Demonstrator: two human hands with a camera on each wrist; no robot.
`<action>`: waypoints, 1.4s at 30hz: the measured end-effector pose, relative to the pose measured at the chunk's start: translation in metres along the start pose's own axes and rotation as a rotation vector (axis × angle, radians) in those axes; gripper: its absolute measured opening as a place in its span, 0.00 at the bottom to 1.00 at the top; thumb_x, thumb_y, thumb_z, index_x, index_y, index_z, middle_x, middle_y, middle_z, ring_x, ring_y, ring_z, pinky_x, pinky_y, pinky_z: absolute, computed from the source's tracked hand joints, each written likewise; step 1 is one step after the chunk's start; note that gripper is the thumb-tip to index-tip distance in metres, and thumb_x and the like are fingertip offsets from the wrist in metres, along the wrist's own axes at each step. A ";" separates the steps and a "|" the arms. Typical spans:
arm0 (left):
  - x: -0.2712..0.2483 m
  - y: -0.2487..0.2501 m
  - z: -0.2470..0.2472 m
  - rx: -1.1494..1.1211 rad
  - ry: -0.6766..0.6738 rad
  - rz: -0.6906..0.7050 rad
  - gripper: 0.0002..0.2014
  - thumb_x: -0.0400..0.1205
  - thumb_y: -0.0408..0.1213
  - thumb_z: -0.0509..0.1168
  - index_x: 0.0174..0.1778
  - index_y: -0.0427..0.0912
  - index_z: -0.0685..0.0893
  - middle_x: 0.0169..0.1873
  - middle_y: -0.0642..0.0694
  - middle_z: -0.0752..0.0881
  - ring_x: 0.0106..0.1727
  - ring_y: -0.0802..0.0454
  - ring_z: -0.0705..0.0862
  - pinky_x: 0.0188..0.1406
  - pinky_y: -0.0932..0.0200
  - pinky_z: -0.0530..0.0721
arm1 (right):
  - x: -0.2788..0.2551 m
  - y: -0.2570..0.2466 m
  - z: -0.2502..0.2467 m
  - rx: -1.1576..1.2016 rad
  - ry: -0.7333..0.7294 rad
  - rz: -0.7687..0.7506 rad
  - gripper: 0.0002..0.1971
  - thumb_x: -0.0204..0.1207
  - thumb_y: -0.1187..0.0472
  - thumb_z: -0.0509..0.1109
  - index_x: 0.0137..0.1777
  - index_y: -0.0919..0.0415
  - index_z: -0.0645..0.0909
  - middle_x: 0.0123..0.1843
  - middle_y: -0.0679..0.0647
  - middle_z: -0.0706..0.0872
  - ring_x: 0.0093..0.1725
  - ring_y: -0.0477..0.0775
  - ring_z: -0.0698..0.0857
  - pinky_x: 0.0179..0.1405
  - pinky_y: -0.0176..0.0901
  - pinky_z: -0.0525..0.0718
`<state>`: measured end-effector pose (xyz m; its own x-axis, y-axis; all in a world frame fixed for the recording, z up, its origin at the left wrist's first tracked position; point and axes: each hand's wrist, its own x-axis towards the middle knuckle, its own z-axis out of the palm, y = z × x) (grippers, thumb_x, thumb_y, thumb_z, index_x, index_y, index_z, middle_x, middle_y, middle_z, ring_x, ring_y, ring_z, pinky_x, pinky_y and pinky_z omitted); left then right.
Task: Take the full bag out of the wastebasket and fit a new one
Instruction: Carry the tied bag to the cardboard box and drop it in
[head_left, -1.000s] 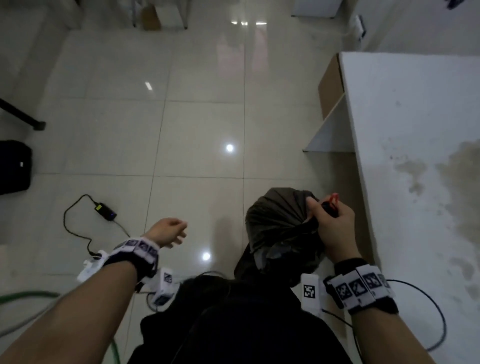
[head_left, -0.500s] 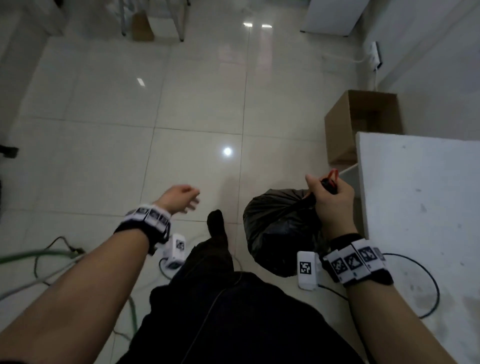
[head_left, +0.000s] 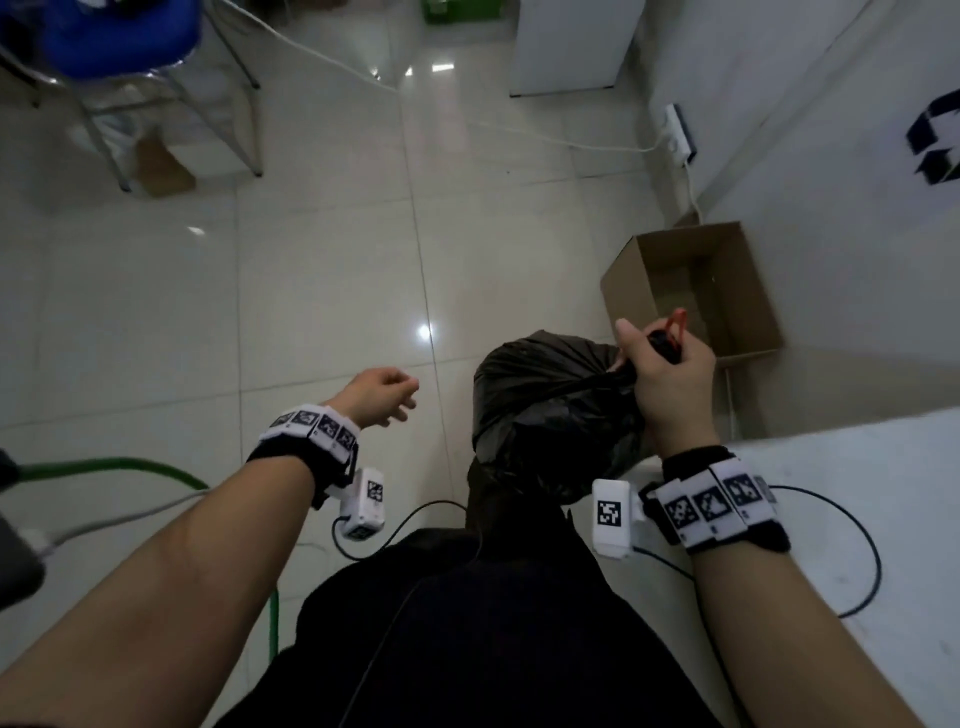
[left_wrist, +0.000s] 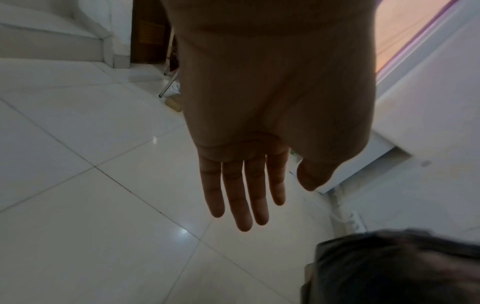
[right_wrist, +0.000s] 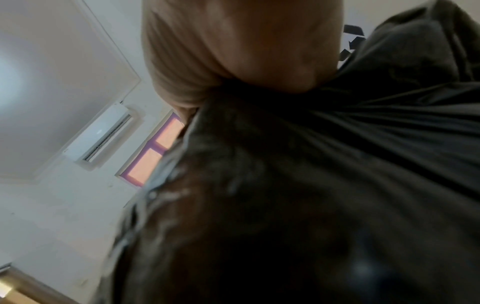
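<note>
The right hand is clamped round the gathered neck of the full black bag, a red tie loop poking out above the fist. The bag hangs below that hand, clear of the floor, its bulk pressing against the wrist in the right wrist view. The left hand is free, fingers relaxed and apart, holding nothing, out to the side of the bag. An open cardboard box sits just beyond the right hand; the white bench lies beside the right forearm.

To carry well, I judge the grip should stay tight on the twisted neck, not the loop alone, with the bag kept off the leg. The free hand could steady the underside. No wastebasket is in view.
</note>
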<state>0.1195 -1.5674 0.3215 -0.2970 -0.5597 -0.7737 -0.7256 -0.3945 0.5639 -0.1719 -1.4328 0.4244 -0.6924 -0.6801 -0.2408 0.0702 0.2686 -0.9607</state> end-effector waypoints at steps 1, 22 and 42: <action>0.016 0.007 -0.005 0.025 -0.008 -0.038 0.11 0.88 0.43 0.61 0.56 0.41 0.83 0.55 0.35 0.89 0.41 0.47 0.87 0.37 0.57 0.80 | 0.024 -0.006 0.002 0.003 0.002 0.008 0.23 0.74 0.54 0.78 0.34 0.74 0.75 0.33 0.66 0.79 0.33 0.58 0.79 0.40 0.48 0.80; 0.428 0.426 0.140 0.414 -0.358 0.259 0.14 0.86 0.46 0.63 0.57 0.40 0.84 0.46 0.45 0.91 0.42 0.48 0.88 0.41 0.54 0.83 | 0.412 0.043 -0.111 0.105 0.686 0.116 0.16 0.70 0.52 0.79 0.26 0.52 0.78 0.26 0.55 0.81 0.30 0.58 0.79 0.38 0.53 0.82; 0.657 0.333 0.364 1.063 -0.183 0.664 0.54 0.76 0.54 0.65 0.86 0.44 0.32 0.86 0.41 0.31 0.86 0.34 0.33 0.86 0.36 0.42 | 0.608 0.406 -0.173 -0.653 0.455 0.492 0.16 0.79 0.56 0.62 0.64 0.59 0.78 0.64 0.61 0.72 0.63 0.64 0.73 0.66 0.50 0.71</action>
<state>-0.5429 -1.8013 -0.1045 -0.8135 -0.2827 -0.5082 -0.5186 0.7481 0.4140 -0.6884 -1.6188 -0.0879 -0.9163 -0.0930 -0.3896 0.1080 0.8793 -0.4639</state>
